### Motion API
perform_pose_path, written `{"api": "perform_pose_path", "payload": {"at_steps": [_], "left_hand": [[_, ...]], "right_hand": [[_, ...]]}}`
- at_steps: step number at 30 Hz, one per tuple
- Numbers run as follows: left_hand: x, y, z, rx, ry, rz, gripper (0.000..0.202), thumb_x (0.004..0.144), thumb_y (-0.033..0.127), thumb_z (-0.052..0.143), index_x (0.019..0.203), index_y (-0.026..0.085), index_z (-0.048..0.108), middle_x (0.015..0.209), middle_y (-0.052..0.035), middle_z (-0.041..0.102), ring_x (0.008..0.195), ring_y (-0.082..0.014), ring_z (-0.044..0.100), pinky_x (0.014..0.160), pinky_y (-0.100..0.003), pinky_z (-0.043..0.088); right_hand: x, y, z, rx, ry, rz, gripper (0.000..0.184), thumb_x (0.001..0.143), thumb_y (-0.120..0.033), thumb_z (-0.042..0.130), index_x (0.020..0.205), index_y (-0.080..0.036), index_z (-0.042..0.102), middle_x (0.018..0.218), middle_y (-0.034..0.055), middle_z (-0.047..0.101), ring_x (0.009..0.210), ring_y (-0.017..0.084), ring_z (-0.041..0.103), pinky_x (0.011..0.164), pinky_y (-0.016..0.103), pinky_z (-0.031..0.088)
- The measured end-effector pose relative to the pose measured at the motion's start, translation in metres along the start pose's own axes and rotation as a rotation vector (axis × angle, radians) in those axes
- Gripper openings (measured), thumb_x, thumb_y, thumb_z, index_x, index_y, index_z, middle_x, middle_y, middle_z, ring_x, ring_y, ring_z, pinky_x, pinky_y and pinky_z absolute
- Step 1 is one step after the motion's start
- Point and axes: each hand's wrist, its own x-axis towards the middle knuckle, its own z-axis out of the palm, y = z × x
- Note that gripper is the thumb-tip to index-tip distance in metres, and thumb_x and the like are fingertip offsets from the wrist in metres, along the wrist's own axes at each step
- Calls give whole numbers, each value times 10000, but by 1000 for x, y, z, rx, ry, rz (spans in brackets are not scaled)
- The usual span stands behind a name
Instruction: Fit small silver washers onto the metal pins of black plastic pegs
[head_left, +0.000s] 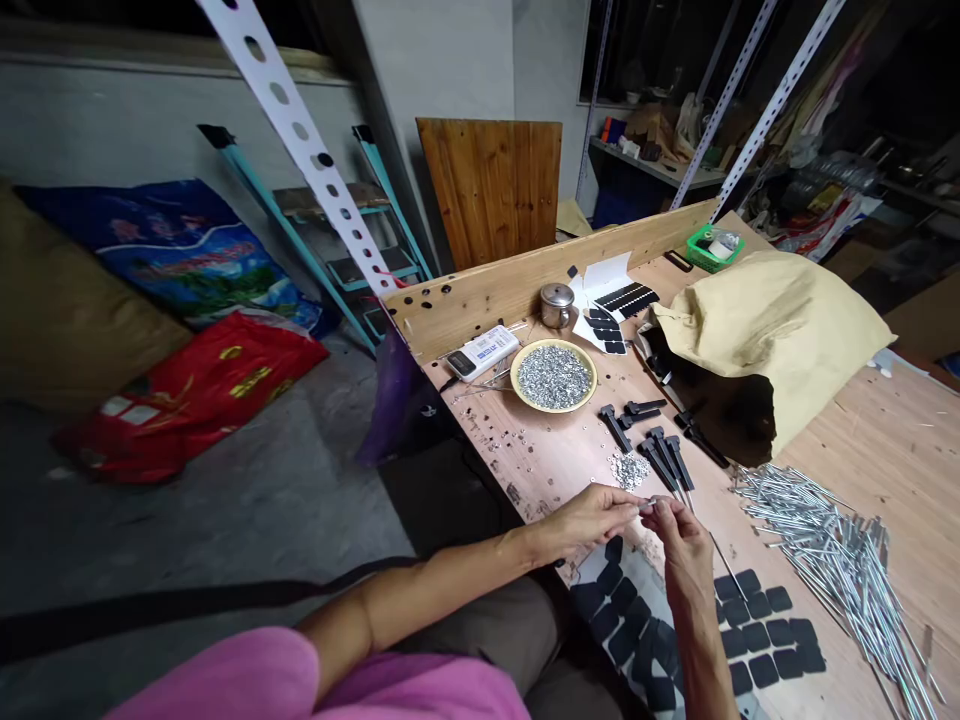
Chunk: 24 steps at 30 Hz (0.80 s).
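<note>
My left hand (592, 518) and my right hand (679, 530) meet over the near edge of the wooden table (885, 450). Both pinch a small silvery metal piece (651, 503) between their fingertips. A thin metal rod (724, 560) seems to run from my right hand toward the table's near side. Just beyond the fingers lie a little heap of shiny small parts (630, 468) and several black T-shaped pieces (660, 450). Below my hands sits a sheet of black rounded pads (765, 625).
A yellow bowl of silvery bits (553, 376), a small metal tin (556, 304) and a white box (484, 352) stand at the table's far side. A tan bag (772, 320) lies at right, a pile of metal rods (832, 560) beside it. Bags lie on the floor at left.
</note>
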Motion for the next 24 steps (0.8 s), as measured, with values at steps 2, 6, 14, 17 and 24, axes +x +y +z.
{"api": "perform_pose_path", "payload": {"at_steps": [2,6,14,17,24], "left_hand": [[0,0,2,35,-7,25,526,772,487,605,1125,98,618,494,84,342,425,-33,228,415,-201,107],[-2,-1,3,76,-13,67,516,768,468,615,1108,80,633,509,70,352,464,-47,264,430,-199,144],[-7,2,9,99,-53,6,468,771,437,623,1105,110,639,489,86,326,435,-36,244,437,-187,157],[-8,4,10,117,-59,24,404,774,399,634,1055,110,669,475,80,341,435,-41,252,439,-193,177],[-6,6,6,273,-124,63,261,843,225,549,1046,136,687,467,66,420,452,-58,317,466,-186,250]], "right_hand": [[-3,0,-2,31,24,28,379,641,-544,689,722,-174,663,715,26,669,693,167,615,696,304,504],[-8,2,-10,16,38,-2,356,635,-518,706,736,-177,679,714,25,676,694,165,616,704,303,505],[-12,0,-23,55,-27,6,355,581,-493,754,734,-177,695,737,44,698,677,181,654,681,325,542],[-13,0,-27,16,-57,-15,351,577,-484,760,740,-179,702,729,51,703,674,196,666,685,345,551],[-20,-9,-40,-315,-111,-293,301,692,-506,665,727,-212,716,720,57,705,659,199,660,624,305,543]]}}
